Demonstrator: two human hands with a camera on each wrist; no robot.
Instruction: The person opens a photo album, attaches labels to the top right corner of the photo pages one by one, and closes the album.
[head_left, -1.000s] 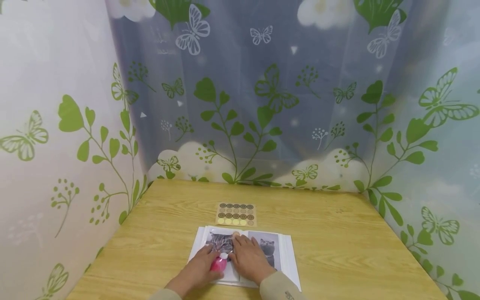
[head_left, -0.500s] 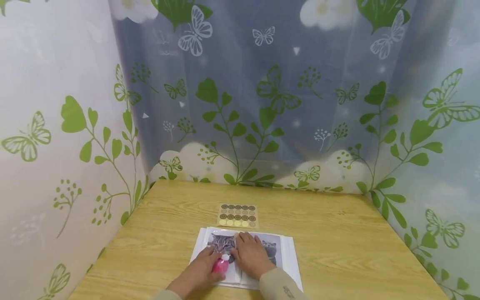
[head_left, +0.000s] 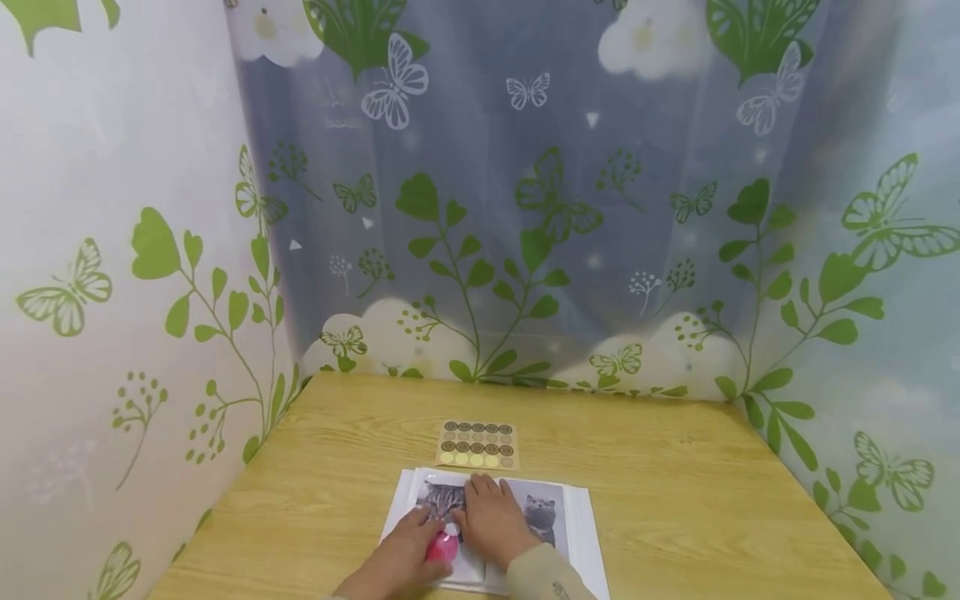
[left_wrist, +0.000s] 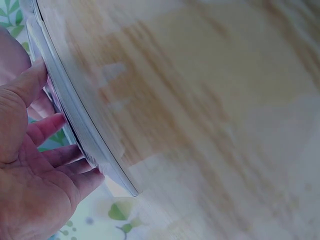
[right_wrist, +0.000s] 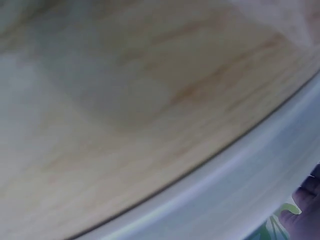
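Observation:
A white photo album (head_left: 587, 542) lies spread out on the table. Its left page carries a tabby cat picture (head_left: 442, 498) with a glossy pink round shape (head_left: 442, 547); its right page has a grey cat picture (head_left: 540, 517). My left hand (head_left: 400, 554) rests on the left page, fingers beside the pink shape. In the left wrist view, that hand (left_wrist: 42, 155) reaches over the album's edge (left_wrist: 82, 112). My right hand (head_left: 491, 518) lies flat across the middle of the album, fingertips near the top edge. Whatever is under it is hidden.
Just beyond the album lies a sheet of round stickers (head_left: 478, 444), in dark, brown and yellow rows. The wooden table (head_left: 675, 483) is bounded by patterned curtains (head_left: 555, 275) at the back and both sides.
My right fingers have slid slightly towards the album's top edge, covering a small round sticker seen beside them earlier. The left hand stays in place. The head view has tilted up a little.

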